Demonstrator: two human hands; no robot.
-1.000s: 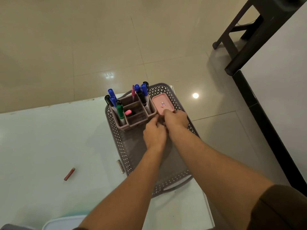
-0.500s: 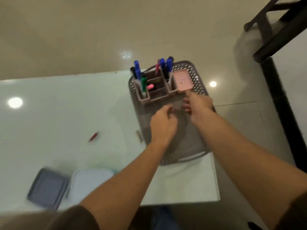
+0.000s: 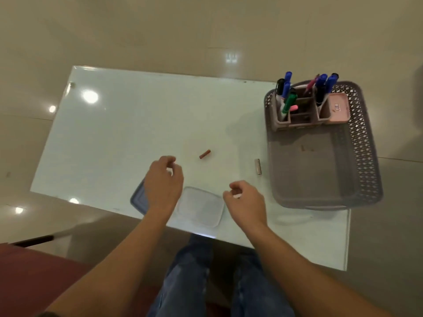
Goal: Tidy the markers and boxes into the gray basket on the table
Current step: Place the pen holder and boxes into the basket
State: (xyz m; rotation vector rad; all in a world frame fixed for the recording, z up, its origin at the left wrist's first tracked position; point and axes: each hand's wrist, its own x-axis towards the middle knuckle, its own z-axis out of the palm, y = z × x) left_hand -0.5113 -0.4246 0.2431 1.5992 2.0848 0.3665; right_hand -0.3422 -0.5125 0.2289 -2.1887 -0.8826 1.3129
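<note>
The gray basket [image 3: 364, 170] sits at the table's right end. At its far end stands a pinkish organizer [image 3: 297, 115] holding several markers [image 3: 286, 92], with a pink box [image 3: 338, 108] beside it. A clear box [image 3: 199, 207] lies at the near table edge, and a blue-gray lid [image 3: 137, 200] lies to its left. My left hand [image 3: 163, 184] hovers over the lid's right part, fingers curled and apart, holding nothing. My right hand [image 3: 245, 200] hovers just right of the clear box, fingers loosely curled, empty.
A small red cap-like piece [image 3: 204, 154] and a small silver cylinder [image 3: 258, 166] lie on the white glass table [image 3: 114, 133]. My legs show under the near edge. A dark red surface [image 3: 34, 275] is at lower left. Tiled floor surrounds the table.
Both hands have left the basket and pulled back left toward the near table edge, over the clear box and lid. The pink box stays in the basket. The view has swung left.
</note>
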